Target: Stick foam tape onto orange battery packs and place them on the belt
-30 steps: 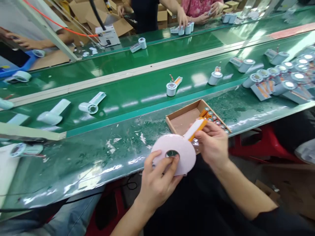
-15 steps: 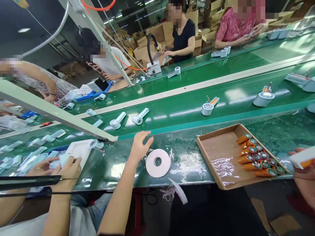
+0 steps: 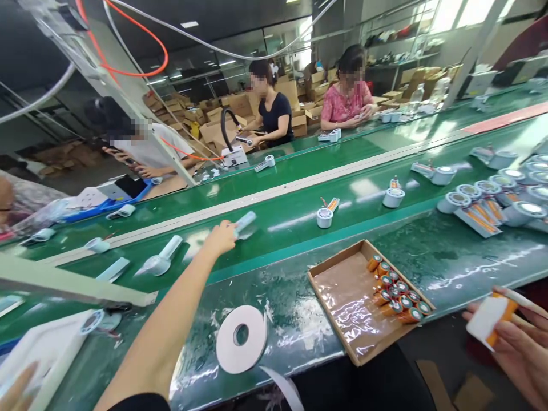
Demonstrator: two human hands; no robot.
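Observation:
My left hand (image 3: 223, 237) reaches over the green conveyor belt. Its fingers are closed on a pale plastic housing (image 3: 245, 222) with a straight handle; the grasped end is hidden. At the right edge, my right hand (image 3: 520, 337) grips a white-and-orange part (image 3: 492, 319), white face toward me; its exact kind is unclear. A roll of white tape (image 3: 229, 339) lies flat on the bench below my left arm, its loose end hanging over the edge. Between my hands sits a shallow cardboard tray (image 3: 338, 308) with several orange cylindrical batteries (image 3: 391, 294) at its right side.
Along the conveyor belt (image 3: 286, 200) lie more pale housings (image 3: 160, 257), some with orange insides. Many are crowded together (image 3: 492, 194) at the right. A slanted metal post (image 3: 85, 282) crosses the left. A co-worker's hand (image 3: 17, 388) shows at bottom left. Others sit across the belt.
My left hand has gone from open above the tape roll to closed on a housing on the belt. My right hand shows more fully with its part. The view has turned right.

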